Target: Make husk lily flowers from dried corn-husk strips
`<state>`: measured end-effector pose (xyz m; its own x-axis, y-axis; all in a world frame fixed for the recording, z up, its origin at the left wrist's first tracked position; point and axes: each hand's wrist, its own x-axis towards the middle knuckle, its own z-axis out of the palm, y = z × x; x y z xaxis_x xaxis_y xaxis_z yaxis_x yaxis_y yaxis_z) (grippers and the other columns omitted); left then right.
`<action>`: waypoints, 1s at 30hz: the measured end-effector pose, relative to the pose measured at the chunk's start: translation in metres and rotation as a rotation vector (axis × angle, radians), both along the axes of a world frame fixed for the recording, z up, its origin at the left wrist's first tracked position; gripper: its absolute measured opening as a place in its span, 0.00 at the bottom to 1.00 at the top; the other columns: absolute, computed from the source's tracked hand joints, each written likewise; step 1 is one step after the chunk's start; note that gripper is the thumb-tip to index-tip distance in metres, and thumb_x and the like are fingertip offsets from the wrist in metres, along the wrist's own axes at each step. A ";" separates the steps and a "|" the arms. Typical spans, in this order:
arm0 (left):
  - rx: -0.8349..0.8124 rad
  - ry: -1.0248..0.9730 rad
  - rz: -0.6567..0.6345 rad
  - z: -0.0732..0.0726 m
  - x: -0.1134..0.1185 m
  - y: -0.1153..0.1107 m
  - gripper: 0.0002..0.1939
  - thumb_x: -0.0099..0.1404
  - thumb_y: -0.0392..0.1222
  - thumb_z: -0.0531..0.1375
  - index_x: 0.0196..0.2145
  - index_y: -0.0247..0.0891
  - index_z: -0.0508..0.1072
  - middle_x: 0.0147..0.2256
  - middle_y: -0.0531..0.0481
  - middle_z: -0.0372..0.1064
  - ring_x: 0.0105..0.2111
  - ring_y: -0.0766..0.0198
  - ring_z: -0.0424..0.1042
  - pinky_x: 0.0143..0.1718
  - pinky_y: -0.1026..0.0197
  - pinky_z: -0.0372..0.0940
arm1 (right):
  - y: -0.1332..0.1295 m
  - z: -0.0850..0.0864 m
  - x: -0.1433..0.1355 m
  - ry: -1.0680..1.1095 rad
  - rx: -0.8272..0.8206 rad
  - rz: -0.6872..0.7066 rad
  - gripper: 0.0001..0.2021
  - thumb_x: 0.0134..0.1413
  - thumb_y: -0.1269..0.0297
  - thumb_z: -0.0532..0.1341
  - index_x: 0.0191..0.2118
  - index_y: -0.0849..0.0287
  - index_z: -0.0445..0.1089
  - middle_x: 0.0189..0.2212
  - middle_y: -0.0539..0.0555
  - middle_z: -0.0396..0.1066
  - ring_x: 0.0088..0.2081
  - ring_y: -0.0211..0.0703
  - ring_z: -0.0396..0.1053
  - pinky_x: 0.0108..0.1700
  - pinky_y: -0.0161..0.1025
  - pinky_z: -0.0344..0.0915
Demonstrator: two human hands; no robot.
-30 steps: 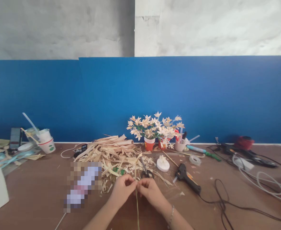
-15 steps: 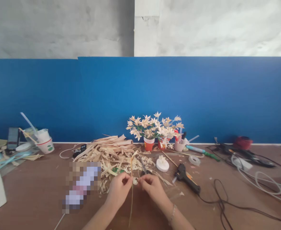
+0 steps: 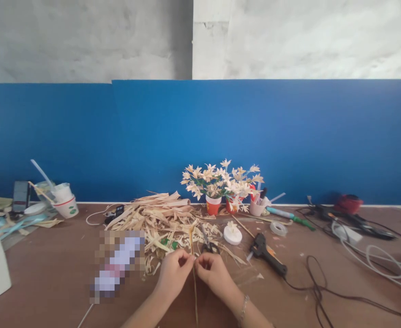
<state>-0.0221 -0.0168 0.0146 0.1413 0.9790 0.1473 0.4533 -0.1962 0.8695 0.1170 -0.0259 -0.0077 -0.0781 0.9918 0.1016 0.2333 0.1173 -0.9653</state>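
Note:
My left hand (image 3: pixel 177 269) pinches a thin tan strip (image 3: pixel 195 296) that runs upright between my hands, its orange-tan upper end above the fingers. Close beside it, my right hand (image 3: pixel 213 271) has thumb and fingertips pressed together at the strip; whatever lies between them is too small to make out. Behind my hands spreads a heap of dried husk strips (image 3: pixel 162 209). Black-handled scissors (image 3: pixel 211 247) lie just beyond my right hand. A white round lid (image 3: pixel 232 235) with a small pale flower on it is farther back.
Pale flowers (image 3: pixel 220 180) stand in red cups (image 3: pixel 213 206) near the blue partition (image 3: pixel 200 123). A black glue gun (image 3: pixel 268 255) with its cable and a tape roll (image 3: pixel 278 228) lie right. At left are a white cup (image 3: pixel 66 208), phone (image 3: pixel 21 196) and blurred-out object (image 3: pixel 118 264).
Both hands have shifted slightly right and come closer together. The strip has moved with them, and the pale piece between the fingertips no longer shows. More of the scissors' handles is visible.

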 end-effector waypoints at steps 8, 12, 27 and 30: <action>0.039 0.032 0.013 -0.007 0.001 -0.001 0.11 0.57 0.42 0.54 0.21 0.37 0.69 0.22 0.51 0.70 0.25 0.63 0.67 0.28 0.64 0.58 | -0.003 0.004 -0.003 -0.168 0.028 -0.086 0.06 0.40 0.69 0.56 0.17 0.61 0.64 0.15 0.47 0.62 0.20 0.34 0.56 0.24 0.32 0.52; 0.085 0.061 0.032 -0.008 0.002 -0.003 0.12 0.57 0.43 0.54 0.20 0.38 0.69 0.22 0.51 0.69 0.25 0.63 0.67 0.28 0.64 0.58 | -0.005 0.002 -0.007 -0.318 0.105 -0.193 0.07 0.41 0.70 0.56 0.17 0.60 0.65 0.16 0.49 0.65 0.21 0.36 0.59 0.24 0.32 0.52; 0.081 0.148 -0.076 -0.003 -0.002 0.001 0.10 0.56 0.42 0.54 0.23 0.39 0.72 0.25 0.50 0.71 0.27 0.62 0.67 0.30 0.64 0.58 | 0.001 0.004 0.005 -0.106 0.103 -0.112 0.08 0.45 0.67 0.56 0.20 0.61 0.67 0.18 0.50 0.65 0.23 0.37 0.60 0.27 0.33 0.56; 0.048 0.159 -0.066 -0.004 -0.002 0.002 0.10 0.57 0.42 0.54 0.23 0.39 0.71 0.25 0.51 0.71 0.27 0.62 0.67 0.30 0.64 0.58 | -0.001 0.007 0.003 -0.136 0.107 -0.095 0.08 0.46 0.67 0.56 0.21 0.61 0.67 0.18 0.50 0.66 0.24 0.38 0.61 0.27 0.33 0.56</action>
<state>-0.0243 -0.0150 0.0108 0.2298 0.9592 0.1647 0.5689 -0.2697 0.7770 0.1203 -0.0274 -0.0012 -0.0053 0.9794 0.2019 0.3752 0.1891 -0.9074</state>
